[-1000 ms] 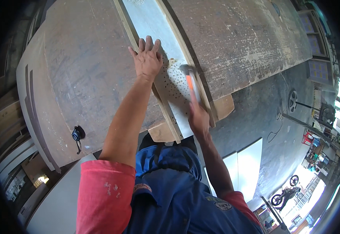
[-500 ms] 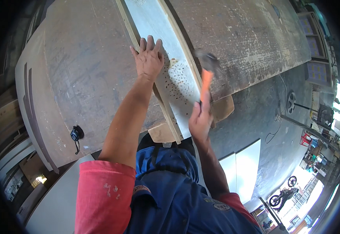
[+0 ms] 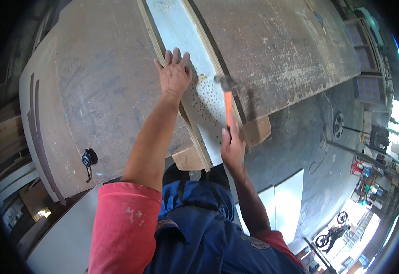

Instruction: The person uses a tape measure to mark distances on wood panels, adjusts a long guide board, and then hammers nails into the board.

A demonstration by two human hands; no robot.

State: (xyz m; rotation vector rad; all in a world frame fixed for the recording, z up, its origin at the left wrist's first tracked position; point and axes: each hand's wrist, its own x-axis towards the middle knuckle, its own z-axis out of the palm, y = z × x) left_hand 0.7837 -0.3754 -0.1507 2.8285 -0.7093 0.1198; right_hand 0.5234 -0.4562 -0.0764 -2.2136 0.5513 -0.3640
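Observation:
My left hand lies with fingers spread across the left wooden strip and the pale face of a long panel. In my right hand is a hammer with an orange and black handle, its fingers wrapped round the grip. The hammer's metal head is over the right wooden strip; whether it touches the wood I cannot tell. Between the two strips, dark specks or holes dot the pale face, beside a small light-brown lump.
The panel rests on a large worn brown worktable, its near end reaching past the front edge. A black tape measure lies at the table's left. White boards stand low on the right, and a motorcycle is farther off.
My right hand has brought the hammer from right of the panel leftward and slightly down, over the right strip. My left hand keeps its place on the panel.

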